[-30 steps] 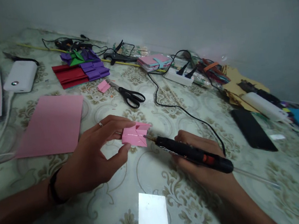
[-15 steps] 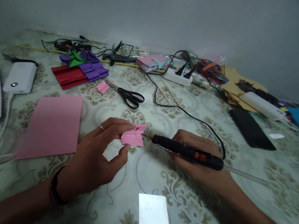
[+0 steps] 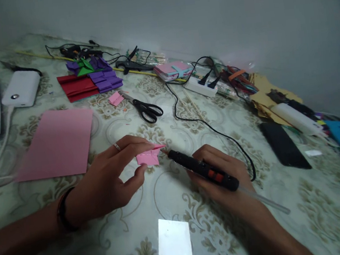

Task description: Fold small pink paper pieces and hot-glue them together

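Note:
My left hand (image 3: pixel 116 170) pinches a small folded pink paper (image 3: pixel 149 157) between thumb and fingers, just above the patterned table. In my right hand (image 3: pixel 221 171) is a black hot glue gun (image 3: pixel 203 168) with orange-red marks, and a clear glue stick (image 3: pixel 267 200) juts from its back end. The glue gun's nozzle is at the right edge of the folded paper; whether it touches is hard to make out. Beyond my hands lie black-handled scissors (image 3: pixel 148 110), with another small folded pink paper (image 3: pixel 115 99) by their blades.
A pink sheet (image 3: pixel 58 144) lies on the left, near a white power bank (image 3: pixel 22 89). Folded red paper (image 3: pixel 78 88) and purple paper (image 3: pixel 106 81) sit farther back. A white power strip (image 3: pixel 200 86) feeds a black cord. To the right rests a black phone (image 3: pixel 284 145).
The glue gun has shifted slightly left and rolled in my right hand, its rear swinging left. The folded paper has tilted a little in my left hand.

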Demonstrator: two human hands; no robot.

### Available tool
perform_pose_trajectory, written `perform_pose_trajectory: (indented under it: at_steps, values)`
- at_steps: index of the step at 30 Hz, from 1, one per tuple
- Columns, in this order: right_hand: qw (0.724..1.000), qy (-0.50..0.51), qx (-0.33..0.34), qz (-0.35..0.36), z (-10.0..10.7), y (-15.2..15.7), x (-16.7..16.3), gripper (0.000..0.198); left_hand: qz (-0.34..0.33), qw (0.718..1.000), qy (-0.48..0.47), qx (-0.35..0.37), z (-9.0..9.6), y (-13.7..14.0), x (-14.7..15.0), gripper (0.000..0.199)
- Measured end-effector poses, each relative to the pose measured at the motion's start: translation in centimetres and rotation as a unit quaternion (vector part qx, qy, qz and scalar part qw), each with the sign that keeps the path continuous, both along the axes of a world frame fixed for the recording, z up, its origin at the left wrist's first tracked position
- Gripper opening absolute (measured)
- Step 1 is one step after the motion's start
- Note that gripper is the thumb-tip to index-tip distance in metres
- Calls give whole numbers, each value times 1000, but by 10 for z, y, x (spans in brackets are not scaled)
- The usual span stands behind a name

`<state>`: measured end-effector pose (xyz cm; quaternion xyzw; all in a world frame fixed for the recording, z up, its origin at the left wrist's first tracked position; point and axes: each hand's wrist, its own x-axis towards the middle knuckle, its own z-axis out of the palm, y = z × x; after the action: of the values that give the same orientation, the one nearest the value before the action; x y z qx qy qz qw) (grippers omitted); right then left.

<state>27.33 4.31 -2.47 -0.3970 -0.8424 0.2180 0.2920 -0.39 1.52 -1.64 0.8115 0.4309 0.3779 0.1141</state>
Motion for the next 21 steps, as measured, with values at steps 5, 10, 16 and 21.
perform_pose_trajectory:
  at_steps: [5,10,16,21]
  values:
    - [994,-79,8,-81,-1,13,11,13,-3,998,-31,-53,2,1,-2,39]
    - [971,-169,58,-157,-13,35,34,7,-7,992,-66,-108,-2,3,-3,35]
    - [977,-170,-12,-129,-12,43,53,37,-40,965,-184,-183,-3,3,-2,30]
    - [994,-69,4,-90,27,12,23,30,-55,974,-151,-157,7,3,-2,21]
